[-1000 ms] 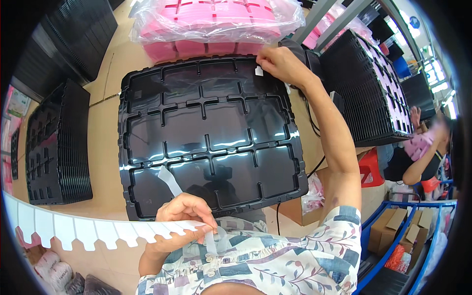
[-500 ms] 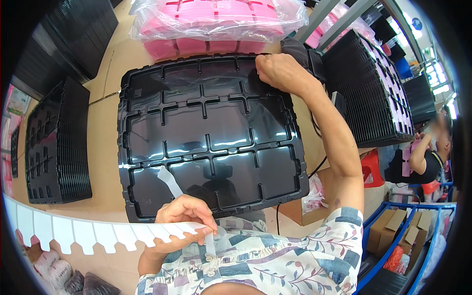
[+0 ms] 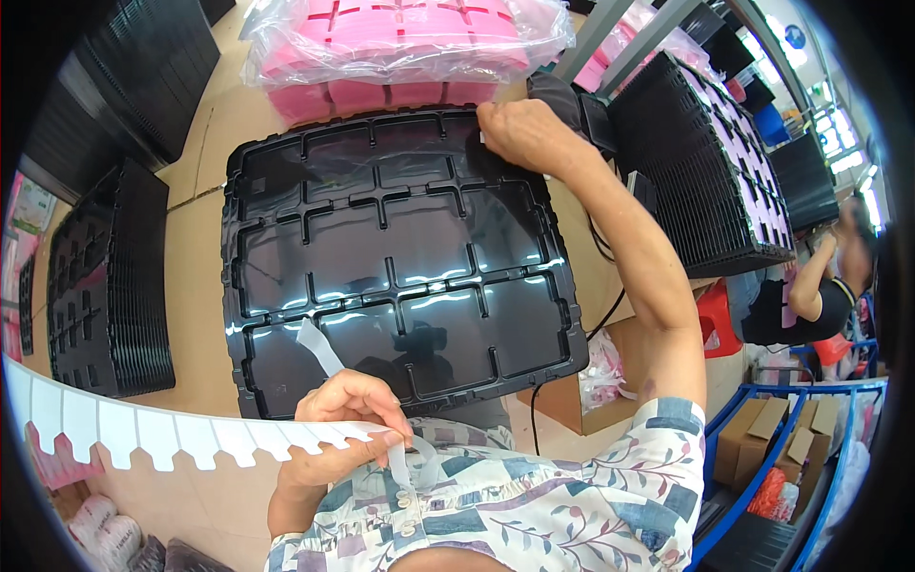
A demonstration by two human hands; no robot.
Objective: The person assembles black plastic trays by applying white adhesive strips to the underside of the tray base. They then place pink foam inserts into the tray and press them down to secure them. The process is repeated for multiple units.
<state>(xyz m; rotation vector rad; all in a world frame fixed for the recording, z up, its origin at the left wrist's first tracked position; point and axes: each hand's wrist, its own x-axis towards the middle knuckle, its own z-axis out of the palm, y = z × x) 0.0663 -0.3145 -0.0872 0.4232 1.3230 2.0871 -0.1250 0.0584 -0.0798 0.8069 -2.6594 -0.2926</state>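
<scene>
A black plastic tray with cross-shaped ridges lies flat in front of me. At its far right edge, my right hand touches the rim, its fingers curled and pressed together. A small pale bit shows under those fingertips; most of what they hold is hidden. My left hand is closed by the tray's near edge, pinching a long white strip of stickers with notched ends, which runs off to the left. One end of white tape sticks up past this hand over the tray, and another piece hangs from the fingers.
Pink trays in clear plastic wrap stand beyond the black tray. Stacks of black trays rise at left and right. A black cable runs down the table's right side. Cardboard boxes sit in a blue rack; another person works far right.
The view has shifted slightly, so the tray and stacks appear a little farther left. Both hands keep nearly the same places on the tray and strip.
</scene>
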